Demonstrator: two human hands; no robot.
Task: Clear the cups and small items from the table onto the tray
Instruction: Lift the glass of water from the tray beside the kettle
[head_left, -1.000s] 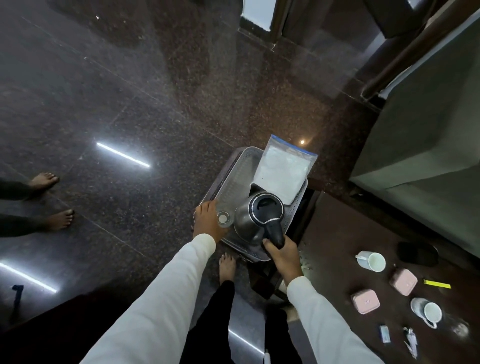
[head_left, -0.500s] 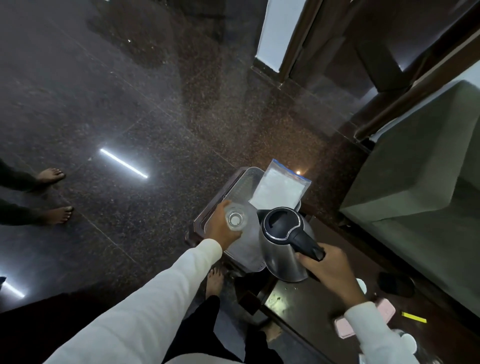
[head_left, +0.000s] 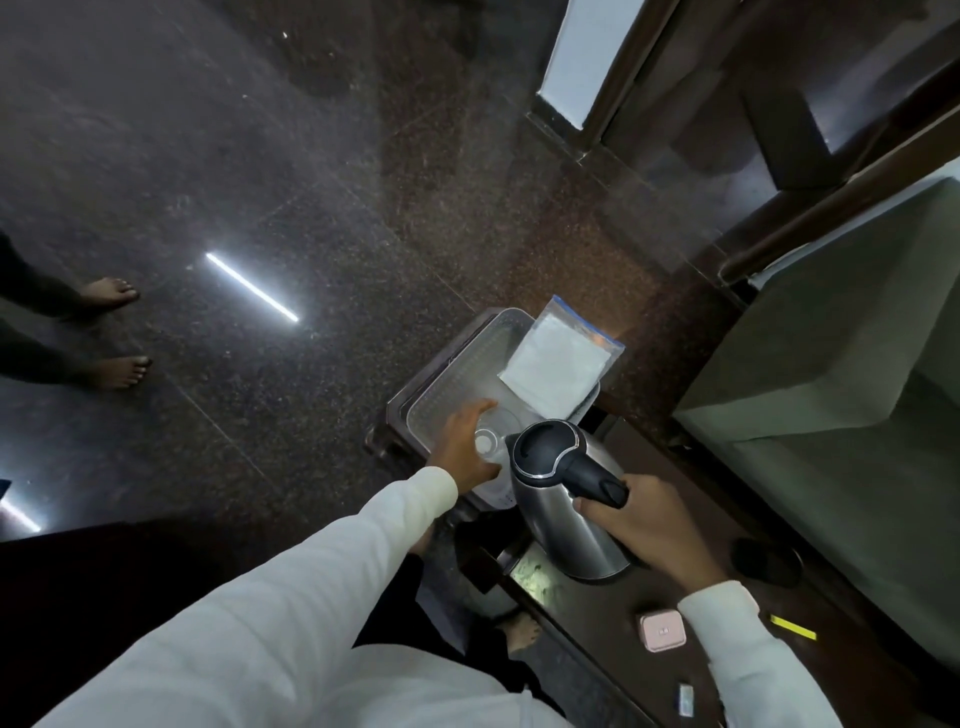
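A grey plastic tray (head_left: 457, 364) rests on a small dark stand at the end of the table. A zip bag (head_left: 558, 364) leans in its far corner. My left hand (head_left: 465, 447) is closed around a clear glass (head_left: 488, 447) over the tray. My right hand (head_left: 644, 525) grips the black handle of a steel kettle (head_left: 561, 499), which stands tilted at the near end of the dark table (head_left: 587, 608). On the table lie a pink box (head_left: 661, 630), a yellow strip (head_left: 792, 626) and a small white packet (head_left: 686, 699).
A grey-green sofa (head_left: 831, 415) flanks the table on the right. A dark round object (head_left: 766, 561) lies on the table's far side. Another person's bare feet (head_left: 111, 332) stand on the polished floor at left. My own feet show below the tray.
My right hand has carried the kettle off the tray, right and toward me, to the table end. My left hand has kept the glass over the tray, and the view swung left.
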